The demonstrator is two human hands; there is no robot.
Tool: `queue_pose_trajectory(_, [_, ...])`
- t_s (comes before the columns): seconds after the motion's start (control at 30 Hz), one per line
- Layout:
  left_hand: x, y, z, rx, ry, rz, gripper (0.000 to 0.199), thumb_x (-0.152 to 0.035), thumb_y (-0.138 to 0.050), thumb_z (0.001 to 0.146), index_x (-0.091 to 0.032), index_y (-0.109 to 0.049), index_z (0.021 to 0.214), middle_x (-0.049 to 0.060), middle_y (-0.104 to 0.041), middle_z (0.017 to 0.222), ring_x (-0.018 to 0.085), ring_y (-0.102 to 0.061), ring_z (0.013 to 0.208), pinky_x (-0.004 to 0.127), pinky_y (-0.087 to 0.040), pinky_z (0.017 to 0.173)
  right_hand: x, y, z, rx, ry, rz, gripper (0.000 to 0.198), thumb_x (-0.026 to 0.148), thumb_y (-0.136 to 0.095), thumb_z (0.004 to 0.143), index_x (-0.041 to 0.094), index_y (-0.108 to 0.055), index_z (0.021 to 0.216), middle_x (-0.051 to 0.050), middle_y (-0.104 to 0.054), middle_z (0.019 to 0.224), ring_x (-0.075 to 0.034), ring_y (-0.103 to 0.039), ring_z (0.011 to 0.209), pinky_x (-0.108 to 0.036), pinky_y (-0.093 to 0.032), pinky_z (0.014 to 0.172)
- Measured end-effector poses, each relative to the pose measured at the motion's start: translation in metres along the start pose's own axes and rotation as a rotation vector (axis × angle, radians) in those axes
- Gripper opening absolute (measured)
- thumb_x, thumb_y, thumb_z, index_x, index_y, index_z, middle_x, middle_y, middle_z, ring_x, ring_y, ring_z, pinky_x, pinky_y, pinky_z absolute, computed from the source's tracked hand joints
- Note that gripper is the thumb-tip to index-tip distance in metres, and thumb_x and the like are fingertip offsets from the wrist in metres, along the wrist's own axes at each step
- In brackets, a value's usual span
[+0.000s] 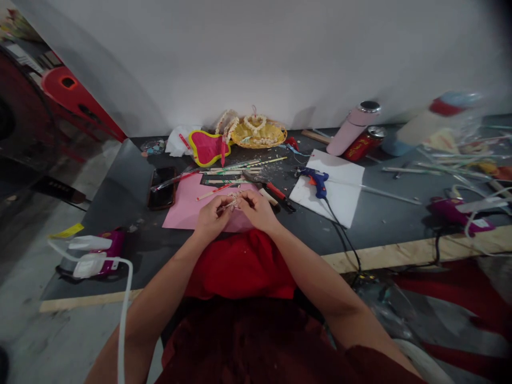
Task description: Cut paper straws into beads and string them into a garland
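Both hands meet over a pink sheet (182, 208) near the table's front edge. Between them is a small pale beaded piece (234, 197), much of it covered by fingers. My left hand (214, 216) pinches its left side, and my right hand (258, 209) grips its right side with bent fingers. Just beyond my hands lie several thin sticks (228, 172) and red-handled pliers (276, 191). A similar pale beaded heart (255, 124) rests on a yellow woven basket (260, 140) at the back.
To the right, a blue glue gun (318, 181) lies on a white board (340, 205), its cord running over the front edge. A pink flask (354, 128) and red can (365, 144) stand behind. Left are a phone (162, 188) and a purple device (104, 250) with a white cord.
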State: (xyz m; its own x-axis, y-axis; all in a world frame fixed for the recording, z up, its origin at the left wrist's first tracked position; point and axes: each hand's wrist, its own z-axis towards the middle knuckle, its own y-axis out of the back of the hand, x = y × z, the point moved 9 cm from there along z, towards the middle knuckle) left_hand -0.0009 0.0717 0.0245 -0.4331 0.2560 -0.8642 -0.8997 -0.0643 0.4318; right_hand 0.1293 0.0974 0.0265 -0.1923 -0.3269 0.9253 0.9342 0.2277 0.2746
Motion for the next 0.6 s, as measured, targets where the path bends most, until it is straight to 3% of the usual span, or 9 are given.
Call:
queue_pose_trajectory(0.2, [-0.005,0.006,-0.001,-0.050,-0.059,0.075,0.014,-0.032,-0.059,0.084,-0.019,-0.065,0.086,0.002,-0.070,0.081,0.013,-0.064,0.072,0.024,-0.050,0.065,0.001,-0.007,-0.001,0.042,-0.009,0.008,0.017,0.035,-0.051,0.086,0.020,-0.056,0.080,0.001,-0.055,0.073,-0.012,-0.048,0.065,-0.026,-0.039,0.062])
queue_pose_trajectory(0.3, [-0.009,0.009,-0.001,-0.075,-0.090,0.054,0.013,-0.031,-0.060,0.084,-0.019,-0.065,0.083,0.001,-0.069,0.077,0.012,-0.064,0.070,0.023,-0.050,0.064,0.000,-0.010,-0.001,0.080,-0.036,0.136,0.019,0.039,-0.054,0.086,0.020,-0.056,0.082,0.001,-0.054,0.075,-0.011,-0.047,0.065,-0.026,-0.040,0.061])
queue_pose_trajectory(0.43, [-0.015,0.015,-0.002,-0.129,-0.076,-0.028,0.013,-0.031,-0.065,0.081,-0.018,-0.065,0.082,0.002,-0.069,0.076,0.013,-0.064,0.069,0.024,-0.051,0.064,0.001,-0.015,-0.001,0.169,-0.045,0.362,0.024,0.043,-0.061,0.082,0.020,-0.058,0.088,0.001,-0.056,0.078,-0.010,-0.048,0.063,-0.024,-0.041,0.060])
queue_pose_trajectory(0.6, [-0.007,0.013,-0.001,-0.098,-0.003,-0.190,0.016,-0.033,-0.068,0.077,-0.017,-0.064,0.081,0.001,-0.069,0.075,0.013,-0.063,0.069,0.025,-0.051,0.065,0.003,-0.012,0.000,0.151,-0.034,0.390,0.021,0.039,-0.063,0.081,0.019,-0.061,0.086,0.001,-0.056,0.074,-0.009,-0.048,0.062,-0.025,-0.041,0.060])
